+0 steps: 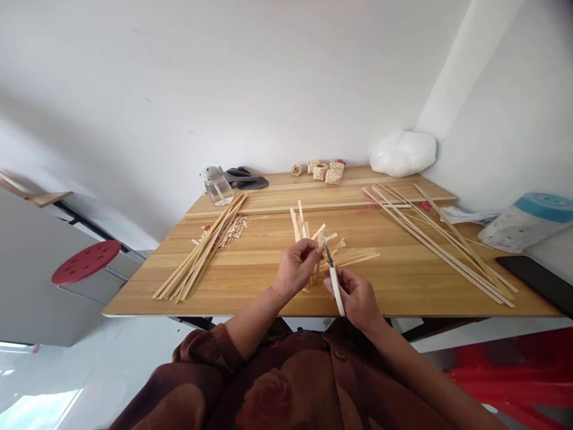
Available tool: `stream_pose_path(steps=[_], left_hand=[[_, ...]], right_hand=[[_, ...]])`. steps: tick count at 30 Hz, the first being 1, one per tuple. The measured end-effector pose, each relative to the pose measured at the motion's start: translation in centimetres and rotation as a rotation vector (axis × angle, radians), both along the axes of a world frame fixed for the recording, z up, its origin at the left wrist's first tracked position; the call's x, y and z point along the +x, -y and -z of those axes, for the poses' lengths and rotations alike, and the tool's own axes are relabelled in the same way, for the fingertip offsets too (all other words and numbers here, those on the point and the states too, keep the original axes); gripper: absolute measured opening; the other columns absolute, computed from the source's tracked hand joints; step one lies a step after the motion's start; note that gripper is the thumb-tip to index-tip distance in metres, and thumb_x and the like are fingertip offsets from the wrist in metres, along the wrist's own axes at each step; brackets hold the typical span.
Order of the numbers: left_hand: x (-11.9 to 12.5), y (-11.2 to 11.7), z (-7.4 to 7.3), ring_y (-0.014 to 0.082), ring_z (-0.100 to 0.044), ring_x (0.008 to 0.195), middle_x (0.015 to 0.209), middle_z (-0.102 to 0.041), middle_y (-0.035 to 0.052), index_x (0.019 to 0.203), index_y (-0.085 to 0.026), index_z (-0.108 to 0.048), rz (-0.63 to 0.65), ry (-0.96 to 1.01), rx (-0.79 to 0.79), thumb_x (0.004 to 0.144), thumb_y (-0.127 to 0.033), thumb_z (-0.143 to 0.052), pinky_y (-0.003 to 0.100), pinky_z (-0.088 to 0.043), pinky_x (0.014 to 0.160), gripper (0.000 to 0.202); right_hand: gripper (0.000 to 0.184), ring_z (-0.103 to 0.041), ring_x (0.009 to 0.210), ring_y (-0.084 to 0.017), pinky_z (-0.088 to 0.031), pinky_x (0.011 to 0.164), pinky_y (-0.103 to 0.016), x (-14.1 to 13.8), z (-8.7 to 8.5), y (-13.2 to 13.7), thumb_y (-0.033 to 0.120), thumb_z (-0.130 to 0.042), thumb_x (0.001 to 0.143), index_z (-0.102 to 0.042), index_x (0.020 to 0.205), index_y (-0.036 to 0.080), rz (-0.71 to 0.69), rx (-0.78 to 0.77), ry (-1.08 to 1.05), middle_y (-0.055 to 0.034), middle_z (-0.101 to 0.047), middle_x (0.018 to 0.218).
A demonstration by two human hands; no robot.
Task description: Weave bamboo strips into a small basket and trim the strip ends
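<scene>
Looking down from the head camera, we see our left hand (299, 267) pinching pale flat strips (320, 237) near the table's (255, 280) front edge, likely to steady them for the blades. Our right hand (359, 297) grips white-handled scissors (335, 282), tips pointing away from us. The strips spread between and just beyond both hands; a loose bundle (206, 248) lies toward the left edge, probably for elbow room.

White wall (268, 77), wooden table (250, 286), red stool (86, 261), pale floor (119, 358)
</scene>
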State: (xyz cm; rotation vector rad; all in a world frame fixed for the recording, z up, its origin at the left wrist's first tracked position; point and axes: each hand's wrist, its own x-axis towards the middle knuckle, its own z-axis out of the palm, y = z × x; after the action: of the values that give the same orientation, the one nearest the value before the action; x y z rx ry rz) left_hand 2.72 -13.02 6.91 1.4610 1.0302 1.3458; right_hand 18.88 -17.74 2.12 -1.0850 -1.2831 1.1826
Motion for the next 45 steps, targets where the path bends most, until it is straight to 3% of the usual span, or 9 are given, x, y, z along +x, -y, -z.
stream_pose_path(steps=[10,20,30,34,40,45], left_hand=[[-0.1,0.1,-0.1,0.0123,-0.060,0.064,0.071,-0.070,0.0029,0.080,-0.018,-0.066,0.003,-0.006,-0.001,0.089,-0.044,-0.072,0.023,-0.047,0.063,0.028],[0.0,-1.4,-0.2,0.0108,-0.059,0.064,0.072,-0.069,0.0015,0.082,-0.017,-0.063,0.051,-0.077,-0.036,0.091,-0.041,-0.067,0.023,-0.046,0.063,0.026],[-1.4,-1.7,-1.3,0.0112,-0.063,0.064,0.070,-0.069,0.0025,0.083,-0.015,-0.065,0.025,-0.140,-0.094,0.088,-0.039,-0.068,0.022,-0.048,0.062,0.025],[-1.6,-1.9,-1.3,0.0096,-0.062,0.061,0.073,-0.070,0.0028,0.083,-0.015,-0.065,0.076,-0.065,-0.159,0.085,-0.041,-0.072,0.021,-0.051,0.060,0.027],[-1.5,-2.2,-1.6,0.0111,-0.067,0.075,0.082,-0.072,0.0062,0.084,-0.013,-0.070,0.174,0.122,-0.235,0.086,-0.047,-0.072,0.024,-0.058,0.072,0.034],[-1.6,-3.2,-2.1,0.0099,-0.065,0.068,0.077,-0.072,0.0063,0.085,-0.011,-0.074,0.230,0.104,-0.326,0.083,-0.047,-0.076,0.019,-0.052,0.061,0.036]], right_hand=[[0.032,-0.050,0.059,-0.014,-0.043,0.056,-0.026,0.0,-1.8,-1.2,0.046,-0.084,0.079,-0.072,0.093,0.020,-0.055,0.039,-0.015,0.0029,-0.057,0.067],[0.029,-0.049,0.062,-0.013,-0.042,0.057,-0.026,0.5,-2.0,-2.4,0.045,-0.082,0.081,-0.066,0.085,0.020,-0.088,0.009,0.023,0.0023,-0.055,0.070],[0.031,-0.047,0.057,-0.011,-0.036,0.051,-0.025,-0.4,-2.9,-3.3,0.045,-0.083,0.080,-0.066,0.082,0.020,-0.129,-0.054,-0.006,0.0034,-0.054,0.068],[0.035,-0.044,0.053,-0.010,-0.033,0.048,-0.024,-0.8,-2.7,-3.5,0.051,-0.081,0.082,-0.063,0.081,0.020,-0.141,-0.049,-0.029,0.0051,-0.049,0.065],[0.045,-0.043,0.051,-0.010,-0.033,0.045,-0.025,-0.6,-2.2,-3.9,0.063,-0.076,0.082,-0.063,0.080,0.020,-0.113,-0.031,0.024,0.0050,-0.048,0.065],[0.045,-0.043,0.051,-0.010,-0.033,0.045,-0.025,-0.2,-2.6,-3.6,0.061,-0.076,0.083,-0.058,0.074,0.021,-0.099,-0.019,0.070,0.0053,-0.048,0.062]])
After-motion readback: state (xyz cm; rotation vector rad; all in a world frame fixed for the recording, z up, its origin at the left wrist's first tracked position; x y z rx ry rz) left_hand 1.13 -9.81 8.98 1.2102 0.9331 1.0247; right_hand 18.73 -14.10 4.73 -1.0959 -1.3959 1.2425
